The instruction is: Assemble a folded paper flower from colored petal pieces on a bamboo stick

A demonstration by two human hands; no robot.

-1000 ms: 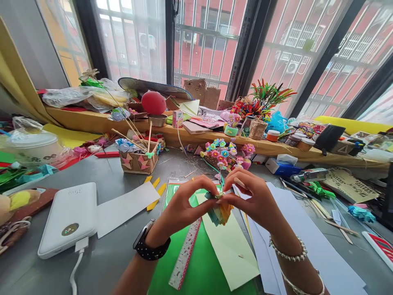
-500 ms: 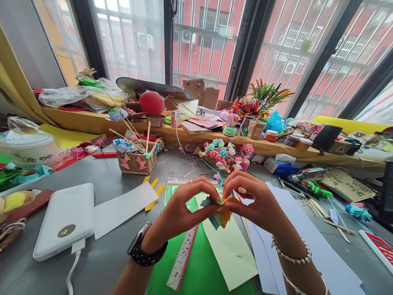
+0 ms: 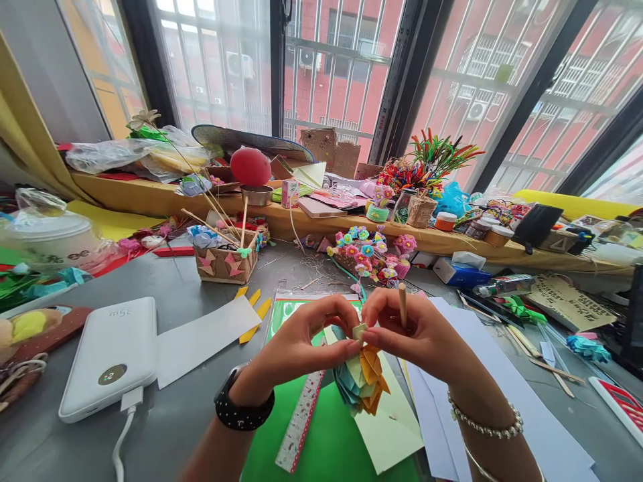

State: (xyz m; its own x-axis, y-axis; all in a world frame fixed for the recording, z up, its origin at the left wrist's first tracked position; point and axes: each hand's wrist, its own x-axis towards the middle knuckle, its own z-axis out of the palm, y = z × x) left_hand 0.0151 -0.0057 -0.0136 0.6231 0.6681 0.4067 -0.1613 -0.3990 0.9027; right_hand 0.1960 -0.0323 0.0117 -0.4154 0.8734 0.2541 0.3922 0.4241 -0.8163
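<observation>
A folded paper piece (image 3: 362,378), with pointed petals in blue, pale green and orange-yellow, hangs below my fingertips. My left hand (image 3: 311,338) pinches its small pale top between thumb and fingers. From the other side, my right hand (image 3: 409,335) pinches the same pale top with thumb and index finger. A thin wooden stick (image 3: 402,304) stands up out of my right hand, tucked among its fingers; its lower end is hidden. Beneath lie a pale green paper strip (image 3: 389,428), a patterned ruler (image 3: 301,422) and a green folder (image 3: 266,428).
A white power bank (image 3: 110,361) with a cable lies left, beside a white card (image 3: 205,341) and yellow paper strips (image 3: 258,325). Farther back stand a cardboard box (image 3: 226,263) with sticks and several crocheted flowers (image 3: 369,251). White sheets (image 3: 492,402) lie right.
The paper piece has tipped downward, so its petals show more fully below my hands. The wooden stick in my right hand has come into view. Both hands stay close together.
</observation>
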